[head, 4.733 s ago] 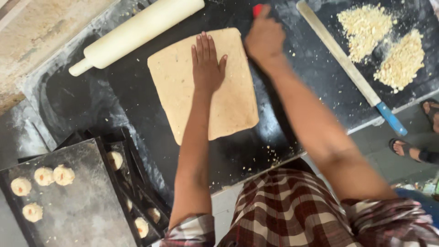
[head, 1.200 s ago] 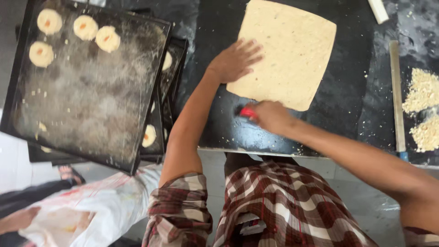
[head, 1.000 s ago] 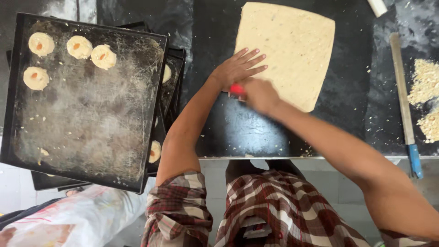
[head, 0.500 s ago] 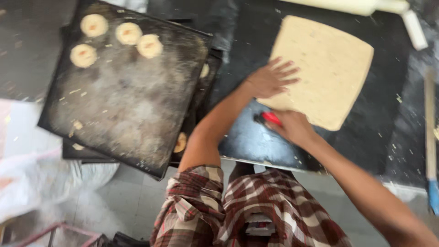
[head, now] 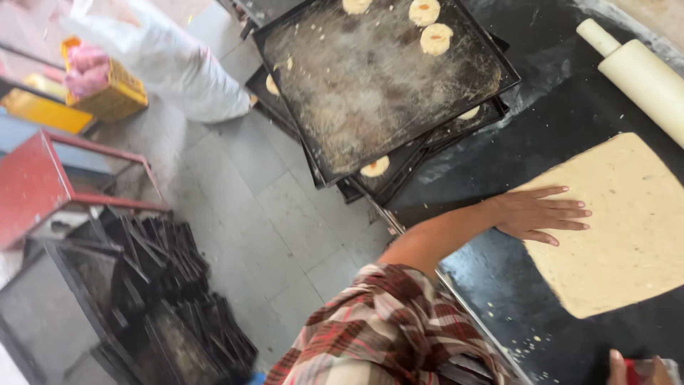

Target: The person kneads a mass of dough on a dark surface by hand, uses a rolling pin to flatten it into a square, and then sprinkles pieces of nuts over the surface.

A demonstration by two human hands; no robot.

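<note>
Left hand: my left hand (head: 543, 214) lies flat and open, fingers spread, on the near edge of the dough sheet (head: 627, 228); it grasps nothing.
Right hand: my right hand (head: 630, 368) shows only at the bottom edge of the view, fingers wrapped around a small red thing (head: 634, 371); most of it is cut off, so I cannot tell what the thing is.
Dough sheet: a pale, flat, roughly square sheet lying on the dark worktop (head: 499, 285), with crumbs scattered near its lower corner.
Rolling pin: a cream rolling pin (head: 638, 75) lies on the worktop beyond the dough, apart from it.
Trays: a stack of black baking trays (head: 370, 93) sits beside the worktop; the top one carries a few round dough pieces (head: 434, 37) at its far end.
Floor: grey tiles (head: 263, 214), with more dark trays (head: 142, 285) heaped on them to my left.
Sleeve: my plaid shirt (head: 385, 328) fills the bottom middle.
</note>
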